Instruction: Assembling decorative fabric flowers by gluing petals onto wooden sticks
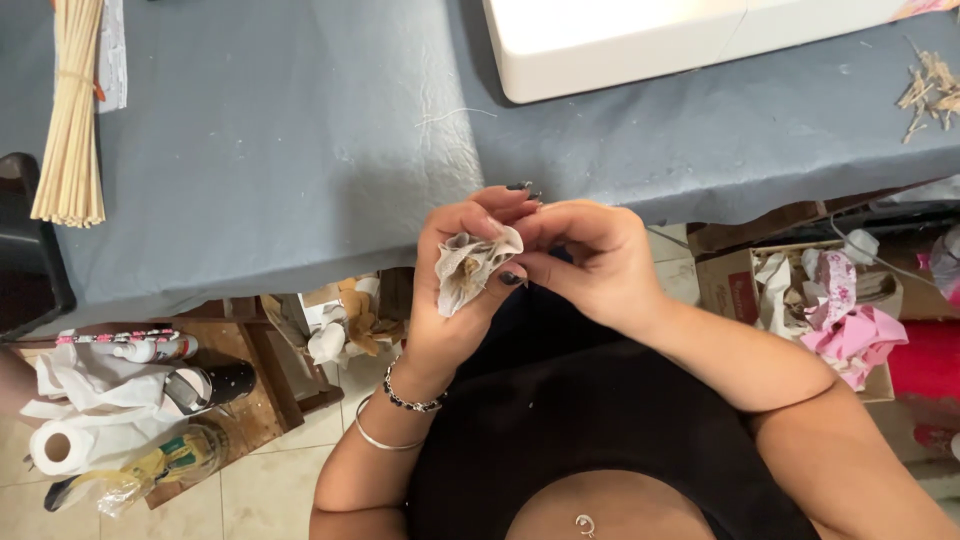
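Observation:
A small crumpled piece of pale grey fabric (470,268), folded like a little flower, is held up in front of my body. My left hand (450,300) grips it from below, with bracelets on the wrist. My right hand (590,262) pinches the fabric's upper right edge with its fingertips. Both hands meet just below the edge of the grey cloth-covered table (300,150).
A bundle of thin wooden sticks (72,110) lies at the table's far left. A white machine base (640,40) stands at the top. Wood bits (932,90) lie at right. A cardboard box with fabric scraps (830,300) sits at right; paper roll (60,445) and bottles at lower left.

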